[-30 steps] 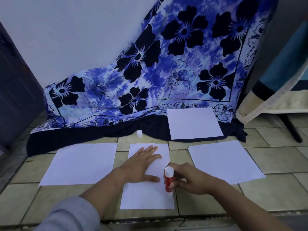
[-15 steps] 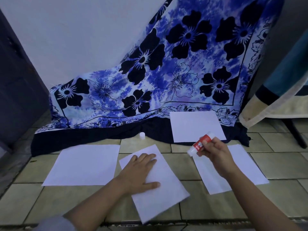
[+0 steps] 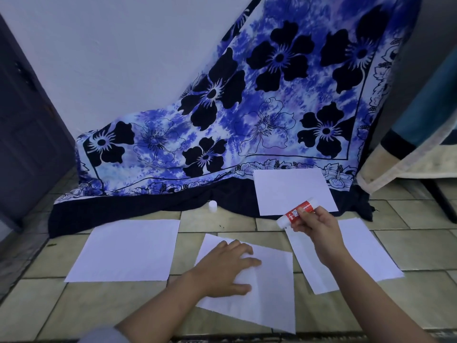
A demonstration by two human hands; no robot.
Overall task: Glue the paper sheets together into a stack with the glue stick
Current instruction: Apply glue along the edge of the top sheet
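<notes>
Tiled floor (image 3: 217, 225) serves as our bench: our left hand (image 3: 226, 267) lies flat, fingers spread, pinning the middle sheet (image 3: 269, 293) against sliding, while our right hand (image 3: 314, 225) grips the glue stick (image 3: 295, 212) raised ready.

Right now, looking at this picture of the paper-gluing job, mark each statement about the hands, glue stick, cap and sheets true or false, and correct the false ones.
1. The right hand holds the glue stick in the air. True.
2. The left hand lies flat on the middle sheet. True.
3. The white cap is on the glue stick. False: it stands on the floor by the dark hem of the floral cloth.
4. The middle sheet lies square with the left sheet. False: it is turned askew.
5. Only two sheets are visible. False: four separate sheets or piles show.
</notes>
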